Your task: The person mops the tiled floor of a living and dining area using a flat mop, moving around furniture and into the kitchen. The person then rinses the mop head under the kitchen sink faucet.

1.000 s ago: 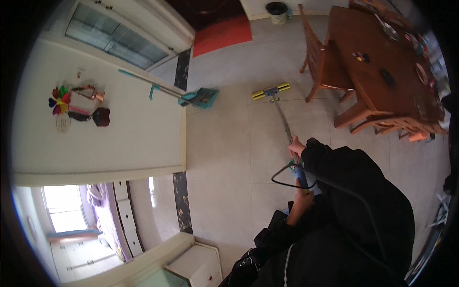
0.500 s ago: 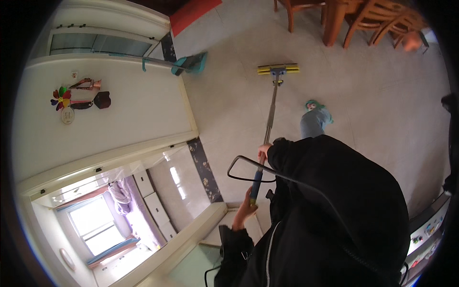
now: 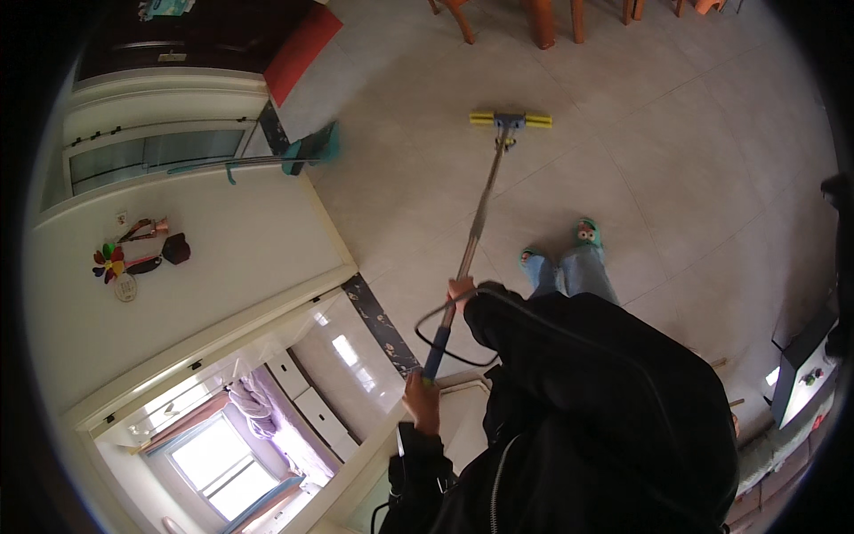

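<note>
A sponge mop with a metal pole (image 3: 477, 222) slants from my body out over the tiled floor. Its yellow sponge head (image 3: 536, 120) rests on the tiles ahead of me. My left hand (image 3: 422, 402) is closed round the pole's lower end, at the blue and yellow grip (image 3: 436, 354). Farther up, my right hand (image 3: 460, 289) wraps the bare metal part, its fingers partly hidden by the black sleeve. A thin black cable loop (image 3: 418, 327) hangs across the view by the pole. My feet in green slippers (image 3: 587, 233) stand right of the mop.
A teal dustpan (image 3: 311, 149) with a long handle stands by the white wall at left. Wooden chair legs (image 3: 541, 27) rise at the far side. A red mat (image 3: 302, 55) lies near the dark door. Left of me opens a doorway with a patterned dark threshold (image 3: 381, 322).
The view has shifted, and both slippered feet now show instead of one. Both hands keep their hold on the mop, whose pole slants more to the left at my end.
</note>
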Demonstrator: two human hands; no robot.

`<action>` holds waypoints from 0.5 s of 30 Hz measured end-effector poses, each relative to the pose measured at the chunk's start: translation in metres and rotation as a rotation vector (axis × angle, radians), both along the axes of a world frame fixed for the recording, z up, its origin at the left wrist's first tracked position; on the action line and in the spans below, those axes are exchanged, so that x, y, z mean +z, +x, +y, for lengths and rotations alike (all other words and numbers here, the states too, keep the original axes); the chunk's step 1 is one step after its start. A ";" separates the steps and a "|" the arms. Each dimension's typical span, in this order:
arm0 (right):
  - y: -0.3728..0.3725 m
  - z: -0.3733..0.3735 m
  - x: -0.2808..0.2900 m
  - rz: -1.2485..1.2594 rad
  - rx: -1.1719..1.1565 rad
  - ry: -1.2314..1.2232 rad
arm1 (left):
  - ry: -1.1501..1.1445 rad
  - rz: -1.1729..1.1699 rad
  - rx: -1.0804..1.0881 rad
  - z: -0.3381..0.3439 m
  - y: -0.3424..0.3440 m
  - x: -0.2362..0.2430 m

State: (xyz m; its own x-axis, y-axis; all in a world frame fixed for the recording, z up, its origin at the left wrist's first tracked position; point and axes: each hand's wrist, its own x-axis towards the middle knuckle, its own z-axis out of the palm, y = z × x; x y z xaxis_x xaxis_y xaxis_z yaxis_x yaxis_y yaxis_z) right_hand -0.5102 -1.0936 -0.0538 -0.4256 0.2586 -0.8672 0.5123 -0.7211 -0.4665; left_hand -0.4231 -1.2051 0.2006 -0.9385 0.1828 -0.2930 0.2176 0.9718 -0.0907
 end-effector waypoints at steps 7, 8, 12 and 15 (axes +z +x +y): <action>0.036 0.215 -0.050 -0.187 0.092 0.527 | 0.565 -0.716 0.261 0.192 0.044 -0.100; 0.057 0.239 -0.050 -0.155 0.174 0.742 | 0.673 -0.778 0.205 0.210 0.062 -0.118; 0.108 0.251 -0.072 -0.055 0.238 0.804 | 0.951 -0.907 0.038 0.195 0.118 -0.176; 0.105 0.143 -0.082 -0.224 0.253 0.932 | 0.938 -0.706 -0.045 0.097 0.115 -0.160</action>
State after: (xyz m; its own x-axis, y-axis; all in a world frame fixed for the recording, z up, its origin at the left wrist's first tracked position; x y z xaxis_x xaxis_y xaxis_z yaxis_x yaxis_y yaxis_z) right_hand -0.4049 -0.9505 -0.1355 -0.4136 0.8024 -0.4302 0.7462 0.0281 -0.6651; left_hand -0.3085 -1.1078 0.0410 -0.6093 0.6323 -0.4785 -0.0311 0.5838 0.8113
